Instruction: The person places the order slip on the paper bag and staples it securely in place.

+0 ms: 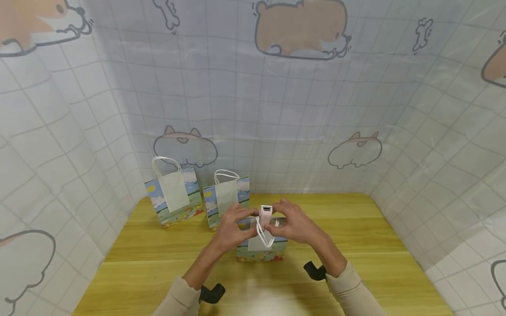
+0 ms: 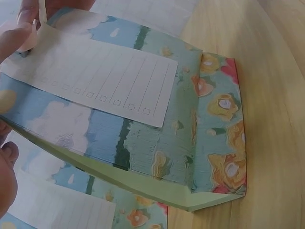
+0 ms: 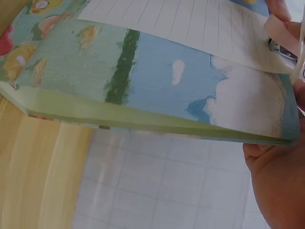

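A small pale pink block-shaped tool (image 1: 266,216), like a mini stapler, stands at the top edge of the nearest paper bag (image 1: 260,255). Its upper end has a dark slot; a metal-looking end shows against the bag's lined white label (image 2: 119,81). My left hand (image 1: 230,227) pinches the tool from the left, and my right hand (image 1: 297,224) pinches it from the right. The bag's white handles (image 1: 266,241) droop forward between the thumbs. Painted flowers and clouds cover the bag (image 3: 157,67). Some fingertips are hidden behind its top edge.
Two similar bags, one at the far left (image 1: 175,193) and one in the middle (image 1: 227,199), stand upright behind my left hand. Patterned sheeting (image 1: 292,131) hangs around the wooden table (image 1: 336,250) at the back and sides.
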Tool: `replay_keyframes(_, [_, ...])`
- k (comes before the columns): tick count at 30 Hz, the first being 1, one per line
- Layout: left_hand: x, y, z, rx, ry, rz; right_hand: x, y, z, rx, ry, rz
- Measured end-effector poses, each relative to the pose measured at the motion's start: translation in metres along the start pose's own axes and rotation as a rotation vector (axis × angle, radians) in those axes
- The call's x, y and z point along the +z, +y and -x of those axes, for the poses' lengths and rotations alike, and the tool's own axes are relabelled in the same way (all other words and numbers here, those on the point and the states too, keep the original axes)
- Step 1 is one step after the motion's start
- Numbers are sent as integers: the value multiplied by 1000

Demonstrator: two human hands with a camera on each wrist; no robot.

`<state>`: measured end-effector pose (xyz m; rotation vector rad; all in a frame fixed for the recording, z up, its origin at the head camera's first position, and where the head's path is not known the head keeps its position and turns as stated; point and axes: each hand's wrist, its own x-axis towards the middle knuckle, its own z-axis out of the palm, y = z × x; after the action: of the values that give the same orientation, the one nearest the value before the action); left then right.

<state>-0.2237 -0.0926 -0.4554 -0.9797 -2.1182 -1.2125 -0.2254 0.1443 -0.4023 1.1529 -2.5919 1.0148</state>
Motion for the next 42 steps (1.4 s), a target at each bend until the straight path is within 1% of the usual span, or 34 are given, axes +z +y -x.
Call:
replay_keyframes(3, [-1,1,1,-20,-13,2,0,1,0,-9,-2,-9])
replay_keyframes(9, [-3,3,1,-47,-41,-2,1,-1,1,8,-9,-12])
replay_keyframes(15, [-3,3,2,-46,-27,3,2,-1,3,28,-6,-34])
replay_keyframes(20, [-3,3,3,-74,-19,-10,1,-1,6,56,15,-105])
replay_keyframes(23, [-4,3,3,-94,-12,9,-1,0,8,64,50,-156])
replay_keyframes(27, [-5,5,3,-114,13,45,-3,1,9,62,120,-210])
replay_keyframes(31, [-6,5,4,-133,32,33,-4,3,9,81,205,-219])
replay_keyframes(34, [-6,4,6,-140,34,16,-4,7,9,113,265,-231])
replay_keyframes(39, [-5,3,7,-153,35,14,-7,14,12,144,356,-353])
replay_keyframes(42, [-6,2,7,-149,40,10,-9,21,15,168,390,-405])
